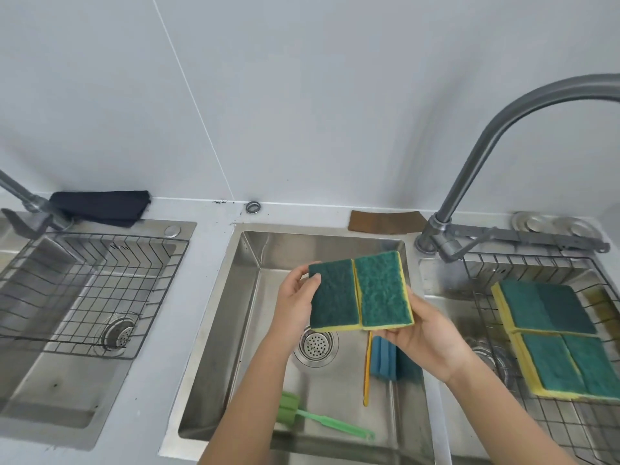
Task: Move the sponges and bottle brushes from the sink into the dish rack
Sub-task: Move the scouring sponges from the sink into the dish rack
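Observation:
Above the middle sink [248, 330] I hold two green-and-yellow sponges side by side. My left hand [295, 297] grips the darker left sponge [333, 295]. My right hand [426, 333] holds the lighter right sponge [382, 290] from below. On the sink floor lie a green bottle brush [322, 419], a blue sponge [385, 359] and a yellow-handled brush [367, 370] partly hidden under my right hand. The wire dish rack [550, 427] over the right sink holds several green-and-yellow sponges [553, 333] laid flat.
A tall grey faucet [486, 146] arches between the middle sink and the rack. At the left, another sink carries a wire basket [87, 290] with nothing in it. A black cloth [100, 206] and a brown pad [382, 223] lie by the wall.

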